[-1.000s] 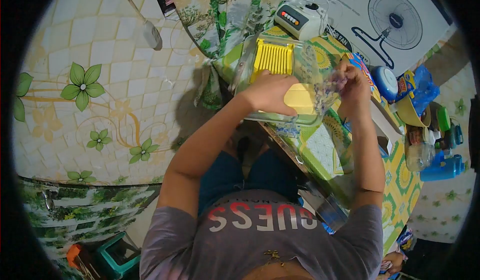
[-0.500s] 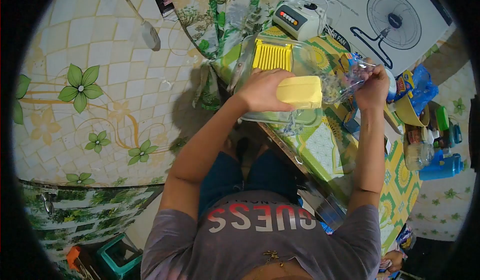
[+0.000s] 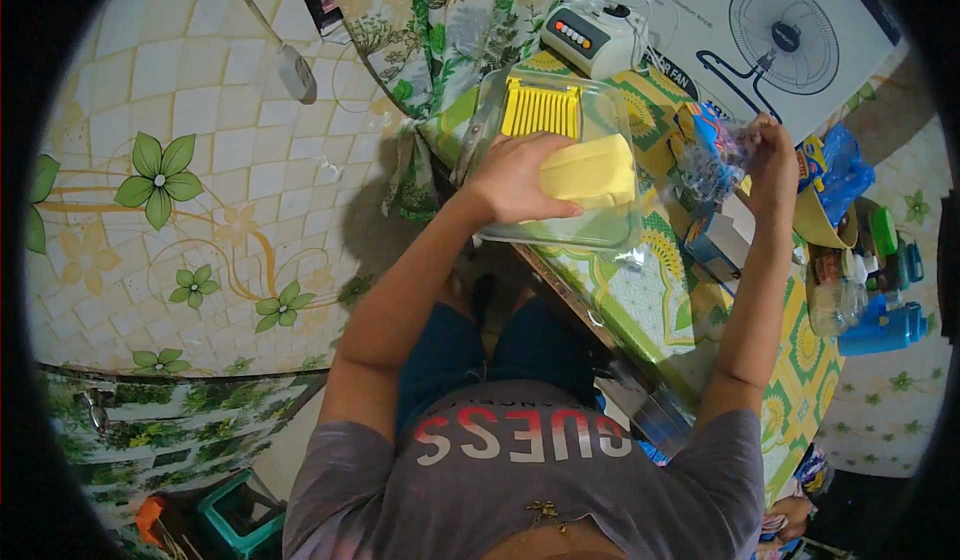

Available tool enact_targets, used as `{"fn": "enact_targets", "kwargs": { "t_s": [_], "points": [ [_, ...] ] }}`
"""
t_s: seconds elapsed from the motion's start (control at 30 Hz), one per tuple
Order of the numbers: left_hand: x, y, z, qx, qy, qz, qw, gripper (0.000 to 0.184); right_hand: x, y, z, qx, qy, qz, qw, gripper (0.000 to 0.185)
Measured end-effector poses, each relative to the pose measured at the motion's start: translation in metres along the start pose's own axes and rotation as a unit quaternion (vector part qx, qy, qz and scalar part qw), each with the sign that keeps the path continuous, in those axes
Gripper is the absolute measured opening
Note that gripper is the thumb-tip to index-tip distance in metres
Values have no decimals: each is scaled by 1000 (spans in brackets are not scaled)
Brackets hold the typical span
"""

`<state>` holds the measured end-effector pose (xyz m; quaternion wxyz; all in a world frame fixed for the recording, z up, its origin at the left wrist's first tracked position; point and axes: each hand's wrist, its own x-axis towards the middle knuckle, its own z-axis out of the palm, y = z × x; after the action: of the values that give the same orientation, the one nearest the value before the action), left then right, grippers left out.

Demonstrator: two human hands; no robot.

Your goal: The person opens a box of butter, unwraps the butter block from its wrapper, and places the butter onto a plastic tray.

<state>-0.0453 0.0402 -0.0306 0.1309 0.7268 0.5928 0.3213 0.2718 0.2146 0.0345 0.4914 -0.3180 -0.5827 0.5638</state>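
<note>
My left hand (image 3: 518, 175) is wrapped round a pale yellow block of cheese (image 3: 590, 172), holding it over a clear plastic container (image 3: 612, 228). A yellow ribbed slicer (image 3: 541, 110) sits at the far side of the container, just beyond my left fingers. To the right, my right hand (image 3: 773, 165) pinches a crumpled clear wrapper with blue print (image 3: 712, 165). The wrapper hangs apart from the cheese. Below it on the table stands an opened small carton (image 3: 722, 243).
A white appliance with coloured buttons (image 3: 592, 38) stands behind the container, beside a large fan box (image 3: 735, 40). On the right are a yellow bowl (image 3: 828, 222) with blue plastic, a clear jar (image 3: 838, 305) and a blue bottle (image 3: 880, 330). A patterned cloth (image 3: 640, 310) covers the table.
The wrapper has come away from the cheese and moved right with my right hand. My left hand has shifted the cheese slightly left, and it is tilted differently over the container.
</note>
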Motion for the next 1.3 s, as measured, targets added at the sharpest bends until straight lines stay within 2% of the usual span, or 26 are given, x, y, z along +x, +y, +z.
{"fn": "enact_targets", "kwargs": {
  "t_s": [0.1, 0.23, 0.33, 0.37, 0.5, 0.6, 0.63, 0.73, 0.77, 0.83, 0.87, 0.93, 1.03, 1.13, 1.17, 1.23, 1.27, 1.3],
  "points": [
    [-2, 1, -4, -25, 3, -20, 999, 79, -24, -24, 25, -21, 147, -51, 988, 15],
    [-3, 6, -5, 6, 0, -25, 1000, 78, -15, -28, -10, 86, 116, -213, 966, 16],
    [0, 7, 3, 40, -9, 25, 999, 77, -17, -42, -21, 143, 147, -213, 955, 15],
    [1, 8, 5, 47, -26, 25, 998, 77, -16, -42, -37, 144, 98, -235, 956, 15],
    [6, 18, 12, 84, -68, 34, 994, 73, -45, -69, -36, 97, 78, -311, 942, 19],
    [10, 24, 18, 139, -109, 21, 984, 70, -64, -80, -20, 125, 89, -268, 951, 20],
    [13, 27, 21, 161, -128, 13, 979, 69, -69, -76, -18, 135, 61, -268, 952, 20],
    [10, 14, 40, 154, -49, 62, 985, 59, -79, -71, -6, 182, -12, -205, 962, 20],
    [11, 13, 41, 157, -78, 44, 984, 65, -81, -66, 0, 160, 39, -209, 964, 19],
    [13, 18, 34, 164, -133, 5, 978, 78, -86, -61, 7, 194, -30, -181, 964, 18],
    [10, 21, 34, 176, -95, 26, 979, 86, -88, -59, 15, 212, -67, -165, 961, 17],
    [3, 26, 30, 202, -16, 66, 977, 102, -94, -57, 41, 247, -75, -151, 954, 15],
    [6, 37, 10, -3, -55, 72, 996, 121, -99, -52, 60, 260, -77, -140, 952, 15],
    [-8, 59, 14, -295, -69, 119, 945, 97, -104, -46, 78, 250, -58, -116, 959, 15],
    [-13, 65, 20, -353, -76, 77, 929, 86, -105, -43, 88, 245, -90, -143, 955, 15],
    [-19, 73, 30, -460, -89, -6, 883, 65, -108, -27, 96, 111, -109, -163, 974, 18],
    [-20, 70, 33, -527, -64, 9, 847, 58, -110, -20, 97, 43, -116, -173, 977, 19],
    [-20, 68, 35, -590, -39, 25, 806, 51, -112, -17, 97, -132, -146, -240, 950, 23]
  ]
}}
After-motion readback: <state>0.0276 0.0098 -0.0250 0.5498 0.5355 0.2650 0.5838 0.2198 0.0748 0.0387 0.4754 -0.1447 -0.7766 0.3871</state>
